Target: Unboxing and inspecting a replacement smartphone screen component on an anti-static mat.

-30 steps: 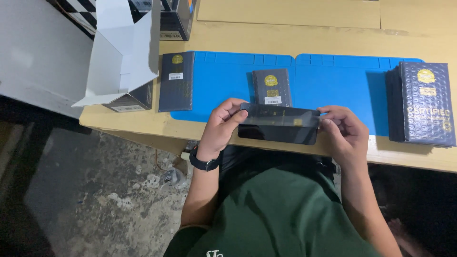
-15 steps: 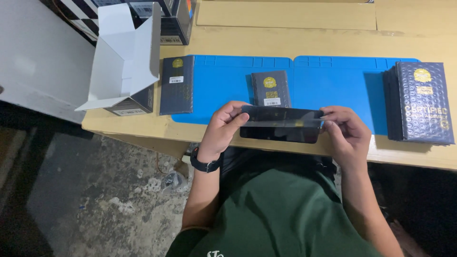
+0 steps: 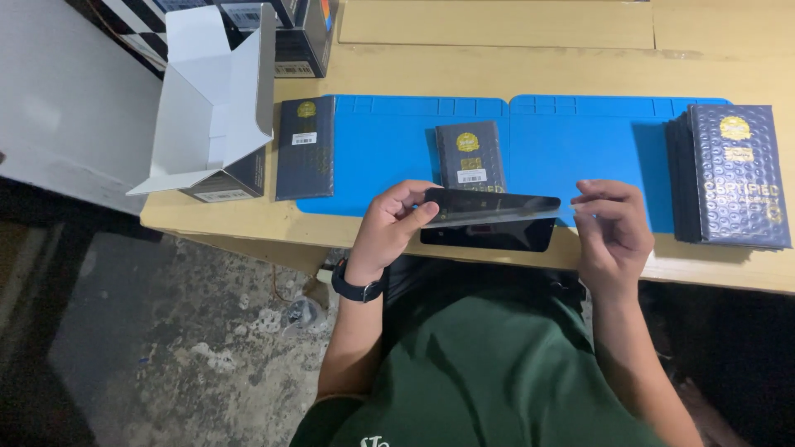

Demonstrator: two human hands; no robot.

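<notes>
My left hand point(image 3: 387, 233) pinches the left end of a thin dark glossy sheet point(image 3: 497, 208), lifted slightly off a black phone-shaped panel point(image 3: 487, 235) that lies at the near edge of the wooden table point(image 3: 513, 50). The sheet slants up from the panel and partly covers it. My right hand point(image 3: 611, 232) hovers just past the right end of the sheet, fingers curled and apart, touching nothing that I can see. A black watch sits on my left wrist.
A blue work mat point(image 3: 571, 141) covers the table's middle, with one dark flat pouch point(image 3: 470, 156) on it and another point(image 3: 305, 147) at its left edge. A stack of dark padded pouches point(image 3: 733, 174) stands at the right. An open white-lined box point(image 3: 211, 108) sits at the left corner, with more boxes point(image 3: 300, 37) behind.
My right hand has let go of the right end and moved slightly away. The thin sheet has lifted off the black panel, held only by my left hand.
</notes>
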